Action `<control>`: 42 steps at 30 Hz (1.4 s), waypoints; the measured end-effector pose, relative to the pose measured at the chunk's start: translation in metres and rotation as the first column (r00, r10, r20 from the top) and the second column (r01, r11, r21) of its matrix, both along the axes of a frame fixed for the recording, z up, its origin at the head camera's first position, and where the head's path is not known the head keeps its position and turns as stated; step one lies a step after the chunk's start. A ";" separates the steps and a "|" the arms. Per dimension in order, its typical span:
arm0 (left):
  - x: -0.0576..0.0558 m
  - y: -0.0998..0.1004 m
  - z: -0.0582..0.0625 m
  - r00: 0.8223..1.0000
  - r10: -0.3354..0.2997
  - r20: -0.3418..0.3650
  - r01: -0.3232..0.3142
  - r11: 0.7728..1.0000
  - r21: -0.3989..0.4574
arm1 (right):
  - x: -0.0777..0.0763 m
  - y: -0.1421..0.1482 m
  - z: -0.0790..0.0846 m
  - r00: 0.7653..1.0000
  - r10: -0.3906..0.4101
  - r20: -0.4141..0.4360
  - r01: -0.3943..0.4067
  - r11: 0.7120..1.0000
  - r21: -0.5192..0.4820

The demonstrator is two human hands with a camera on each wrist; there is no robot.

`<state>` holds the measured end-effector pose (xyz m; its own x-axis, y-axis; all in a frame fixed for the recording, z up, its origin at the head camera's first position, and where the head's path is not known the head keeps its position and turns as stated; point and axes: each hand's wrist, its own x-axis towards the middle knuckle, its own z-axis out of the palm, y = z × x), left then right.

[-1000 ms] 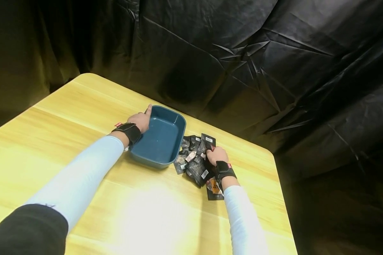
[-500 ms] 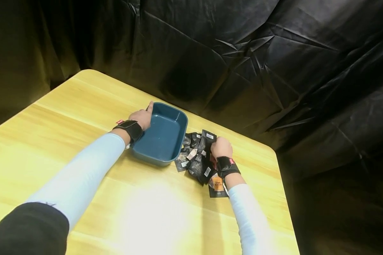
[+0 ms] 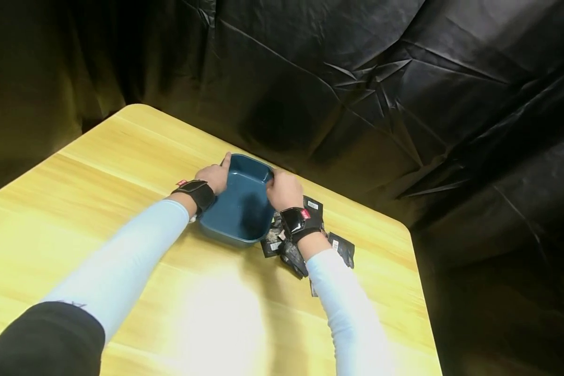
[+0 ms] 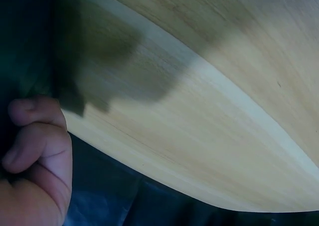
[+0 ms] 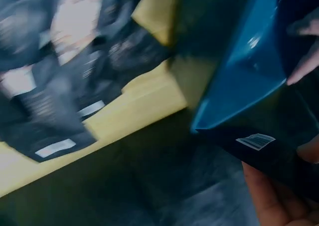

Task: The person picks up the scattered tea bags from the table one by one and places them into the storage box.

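Note:
A dark blue rectangular tub (image 3: 230,240) stands on the table. My left hand (image 3: 212,177) grips its left rim; curled fingers (image 4: 42,136) show in the left wrist view. Over the tub's right rim, my right hand (image 3: 285,192) pinches a black packet (image 5: 256,141) with a white barcode label, seen in the right wrist view between thumb and fingers. Most of that packet is hidden behind the hand in the head view. A heap of black packets (image 3: 293,258) lies right of the tub, partly covered by my right wrist and forearm.
One packet (image 3: 343,249) lies at the right side of the heap. The wooden table (image 3: 169,292) has a rounded far edge close behind the tub. Black sheeting (image 3: 282,78) hangs beyond it.
My right hand has moved left from the heap to the tub's right rim with a packet. The packet at the heap's right now shows. My left hand stays on the rim.

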<state>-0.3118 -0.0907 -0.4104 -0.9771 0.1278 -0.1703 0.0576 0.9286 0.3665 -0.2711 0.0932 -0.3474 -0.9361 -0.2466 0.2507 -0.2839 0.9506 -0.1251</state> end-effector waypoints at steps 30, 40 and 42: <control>-0.003 -0.001 0.010 1.000 -0.006 0.012 0.006 1.000 -0.004 | 0.025 0.186 -0.029 0.890 -0.267 0.370 0.285 0.958 0.006; -0.001 0.003 0.015 1.000 -0.012 0.025 0.012 1.000 -0.006 | 0.039 0.225 -0.066 0.741 -0.193 0.643 0.223 0.974 0.034; -0.001 0.004 0.014 1.000 -0.009 0.022 0.010 1.000 -0.003 | 0.038 0.224 -0.068 0.751 -0.199 0.630 0.219 0.975 0.047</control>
<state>-0.3129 -0.0871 -0.3967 -0.9719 0.1365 -0.1920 0.0585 0.9293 0.3646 -0.2333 0.3177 -0.4155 -0.9130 -0.0286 -0.4070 0.0725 0.9703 -0.2309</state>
